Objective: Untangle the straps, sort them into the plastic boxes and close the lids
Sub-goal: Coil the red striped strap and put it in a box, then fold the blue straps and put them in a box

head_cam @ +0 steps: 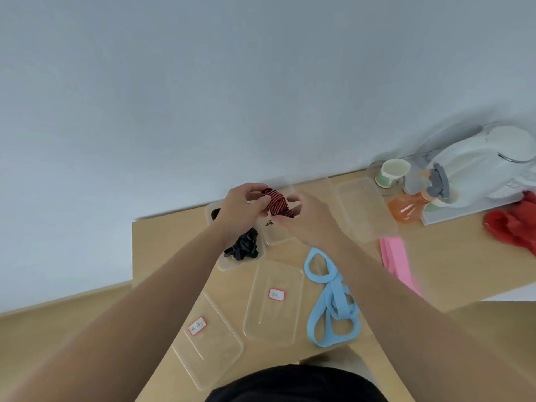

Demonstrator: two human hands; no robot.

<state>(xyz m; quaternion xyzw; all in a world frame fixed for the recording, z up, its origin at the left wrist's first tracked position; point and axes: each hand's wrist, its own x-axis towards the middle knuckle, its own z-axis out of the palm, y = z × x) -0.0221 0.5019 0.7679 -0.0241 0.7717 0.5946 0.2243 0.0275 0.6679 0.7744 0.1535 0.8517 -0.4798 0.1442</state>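
Out over the far edge of the table (150, 256), both bare forearms reach forward and meet, wrists bent inward. The left hand (239, 208) has its fingers curled and pinches the striped strap (277, 203), red and black, from the left. The right hand (309, 220) grips the same bundle from the right with thumb and fingertips, its outline smeared by blur. The strap is wound into a tight knot, held in the air between them above the middle box (275, 238), which the hands mostly hide.

Just left of it the left box (229, 265) holds a heap of black straps (243, 246). The left wrist covers part of it, and the number of straps in the heap cannot be told. A third clear piece (367, 208) lies to the right by the far edge; box or lid, I cannot tell.

Two flat lids with red-bordered labels lie toward the near edge, the left lid (214, 352) and the right lid (271, 320), their writing unreadable. One blue strap (330, 297), looped, lies just right of them, partly under the right forearm. One pink strap (397, 262) lies beyond that arm, blurred.

At the far right corner stand one paper cup (391, 172), a white appliance (487, 169) and a red cloth (507, 224), cut off by the frame
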